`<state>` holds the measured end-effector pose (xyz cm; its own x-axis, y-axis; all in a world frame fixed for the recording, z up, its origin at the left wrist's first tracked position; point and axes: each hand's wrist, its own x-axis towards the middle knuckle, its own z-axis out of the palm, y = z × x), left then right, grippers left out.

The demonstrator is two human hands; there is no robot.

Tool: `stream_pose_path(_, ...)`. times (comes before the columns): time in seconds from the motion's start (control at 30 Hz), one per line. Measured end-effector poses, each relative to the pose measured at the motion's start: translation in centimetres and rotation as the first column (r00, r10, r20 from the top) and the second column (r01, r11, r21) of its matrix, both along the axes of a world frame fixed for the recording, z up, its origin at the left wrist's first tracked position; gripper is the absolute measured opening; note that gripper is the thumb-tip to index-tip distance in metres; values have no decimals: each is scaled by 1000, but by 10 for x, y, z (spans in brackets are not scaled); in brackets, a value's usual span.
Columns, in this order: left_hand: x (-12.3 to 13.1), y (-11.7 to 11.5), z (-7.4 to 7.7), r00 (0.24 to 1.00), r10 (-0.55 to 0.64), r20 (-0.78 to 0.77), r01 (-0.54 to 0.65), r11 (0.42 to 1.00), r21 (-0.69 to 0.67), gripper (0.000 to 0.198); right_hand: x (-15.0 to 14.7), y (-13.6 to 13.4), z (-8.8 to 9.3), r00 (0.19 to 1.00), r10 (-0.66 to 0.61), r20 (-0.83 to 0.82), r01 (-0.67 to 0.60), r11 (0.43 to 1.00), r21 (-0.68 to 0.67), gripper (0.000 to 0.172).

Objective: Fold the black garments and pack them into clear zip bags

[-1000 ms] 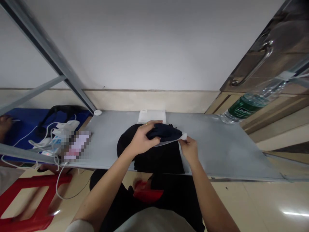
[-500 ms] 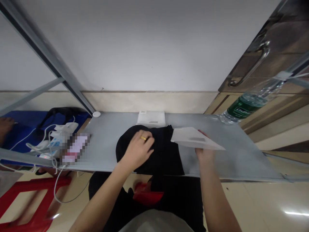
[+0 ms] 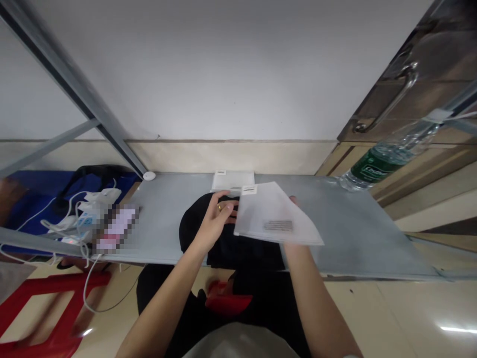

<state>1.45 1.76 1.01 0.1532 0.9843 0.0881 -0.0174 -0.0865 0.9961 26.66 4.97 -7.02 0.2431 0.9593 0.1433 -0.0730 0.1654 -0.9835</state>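
A flat white plastic bag (image 3: 276, 221) is held above the grey table (image 3: 354, 233), tilted toward the camera, its near edge over a pile of black garments (image 3: 238, 248) that lies on the table's front edge. The bag is thin and semi-opaque, with a small white sticker at its upper left corner and a grey block of printed lines near its middle; the print is too small to read. The right hand (image 3: 294, 201) carries it from beneath: only fingertips show past the bag's far edge, closed on the bag. The left hand (image 3: 215, 223) hovers just beside the bag's left edge, fingers loosely spread and curved, grasping nothing, a gold ring on one finger, above the black cloth.

Behind the bag, against the wall, lies a stack of similar white bags (image 3: 233, 180), with a small sticker at its left corner, also unreadable. At the table's far right a clear plastic water bottle (image 3: 387, 159) lies tilted, partly filled, with a green label whose white lettering cannot be made out. A small white round object (image 3: 149, 175) sits at the table's far left corner. To the left, white chargers and cables (image 3: 89, 209) rest in a heap, and a red stool (image 3: 40, 318) stands on the floor.
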Motion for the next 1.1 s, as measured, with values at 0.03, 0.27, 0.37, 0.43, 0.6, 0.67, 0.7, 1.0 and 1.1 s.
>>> stream_pose_path(0.03, 0, 3, 1, 999, -15, 41, 16, 999, -33, 48, -9, -2, 4, 992, 99, -83, -103, 994, -45, 55)
stream_pose_path(0.27, -11, 16, 6, 991, 19, -135, -35, 993, -112, 41, -23, -19, 20, 976, 108, -189, -98, 993, 63, 16)
stream_pose_path(0.37, -14, 25, 2, 988, 22, -155, -36, 995, -90, 49, -19, -16, 21, 967, -39, -254, 16, 996, -93, 15)
stream_pose_path(0.43, -15, 31, -3, 987, 16, -161, -30, 996, -80, 49, -19, -13, 22, 959, -65, -277, 10, 981, -195, 25)
stream_pose_path(0.6, -23, 44, -15, 969, 29, -244, -34, 999, -16, 47, -24, -17, 26, 860, 50, -508, -201, 948, -247, 41)
stream_pose_path(0.67, -26, 49, -19, 960, 34, -278, -30, 999, 21, 46, -26, -20, 26, 852, 63, -520, -221, 943, -248, 41)
stream_pose_path(0.7, -28, 53, -21, 958, 31, -286, -24, 999, 30, 46, -26, -19, 24, 861, 60, -504, -218, 940, -261, 42)
stream_pose_path(1.0, -27, 73, -19, 973, 23, -231, -56, 989, -134, 39, -27, 32, 11, 997, -18, -71, -5, 953, -302, 56)
stream_pose_path(1.1, -31, 72, -18, 984, -75, -160, 36, 972, -232, 48, -28, 54, 12, 999, -44, 27, 49, 964, -263, 60)
